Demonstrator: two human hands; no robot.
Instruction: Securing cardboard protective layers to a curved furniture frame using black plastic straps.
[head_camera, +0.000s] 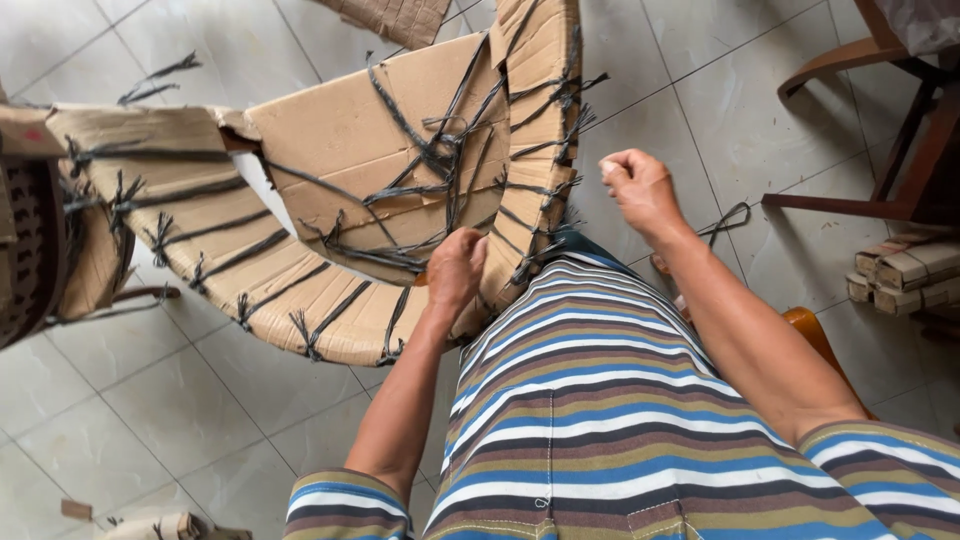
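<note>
The cardboard-wrapped frame (400, 190), bound with dark straps (430, 150), curves in an arc before the person's striped shirt (590, 400), its long axis running from the far right round to the left above the tiled floor (150, 400). The left hand (455, 272) presses its near rim, grip curled closed on the cardboard edge. The right hand (638, 188) is fisted just right of it; what it holds cannot be told.

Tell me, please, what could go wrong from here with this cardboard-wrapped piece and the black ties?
The right hand is fisted, apparently pulling a tie taut; a hard tug might tear the cardboard wrapping. The left hand presses among the knotted black ties, so a finger could get pinched.
</note>
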